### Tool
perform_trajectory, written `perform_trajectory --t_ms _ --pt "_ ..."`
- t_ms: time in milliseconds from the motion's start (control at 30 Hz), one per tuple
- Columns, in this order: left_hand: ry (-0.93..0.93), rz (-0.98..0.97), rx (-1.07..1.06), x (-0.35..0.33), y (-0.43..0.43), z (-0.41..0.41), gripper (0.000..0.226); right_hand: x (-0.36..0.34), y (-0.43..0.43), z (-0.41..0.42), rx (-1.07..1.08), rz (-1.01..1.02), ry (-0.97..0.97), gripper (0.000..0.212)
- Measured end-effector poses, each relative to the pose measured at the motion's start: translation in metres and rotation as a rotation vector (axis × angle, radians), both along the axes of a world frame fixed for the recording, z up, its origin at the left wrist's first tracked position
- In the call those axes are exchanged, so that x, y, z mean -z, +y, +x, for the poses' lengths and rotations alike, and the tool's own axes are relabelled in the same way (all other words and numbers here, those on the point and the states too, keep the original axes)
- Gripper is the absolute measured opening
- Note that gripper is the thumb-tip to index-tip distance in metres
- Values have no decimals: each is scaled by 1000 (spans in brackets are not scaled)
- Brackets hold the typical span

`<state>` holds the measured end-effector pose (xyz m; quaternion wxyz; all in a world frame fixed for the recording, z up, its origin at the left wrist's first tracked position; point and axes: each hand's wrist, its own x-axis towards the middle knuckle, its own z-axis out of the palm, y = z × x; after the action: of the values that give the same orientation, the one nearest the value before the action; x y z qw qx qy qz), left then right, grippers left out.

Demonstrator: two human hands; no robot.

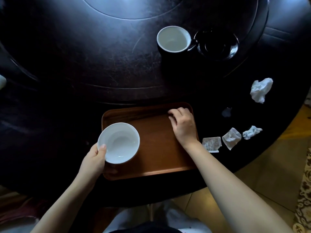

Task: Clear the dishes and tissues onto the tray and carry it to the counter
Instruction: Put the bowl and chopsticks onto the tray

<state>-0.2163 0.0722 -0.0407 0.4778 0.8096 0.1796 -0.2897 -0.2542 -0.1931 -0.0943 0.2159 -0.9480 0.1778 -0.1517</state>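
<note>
A brown wooden tray (156, 148) lies on the dark round table near its front edge. My left hand (94, 160) grips a white bowl (118, 143) by its rim, over the tray's left side. My right hand (182, 125) rests on the tray's right edge, fingers curled, with nothing visible in it. A dark mug with a white inside (173, 39) and a black saucer (216, 43) stand farther back. Crumpled white tissues lie to the right: a large one (260, 89), a small dark-lit one (227, 112), and three (211, 144) (231, 138) (252, 132) near the edge.
The dark table (84, 64) has a raised round turntable at its centre. Its curved edge runs close on the right and front, with tiled floor and a patterned rug (304, 190) beyond. My legs show below the table.
</note>
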Motion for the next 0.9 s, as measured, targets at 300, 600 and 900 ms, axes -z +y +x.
perform_trajectory --t_ms 300,600,900 --pt "-22 -108 -40 8 -26 4 34 -2 19 17 192 18 46 19" --pt "-34 -261 -146 11 -39 16 35 -3 5 -17 119 42 25 25" --pt "-19 -101 -111 12 -33 25 40 -4 -3 -35 84 12 82 26"
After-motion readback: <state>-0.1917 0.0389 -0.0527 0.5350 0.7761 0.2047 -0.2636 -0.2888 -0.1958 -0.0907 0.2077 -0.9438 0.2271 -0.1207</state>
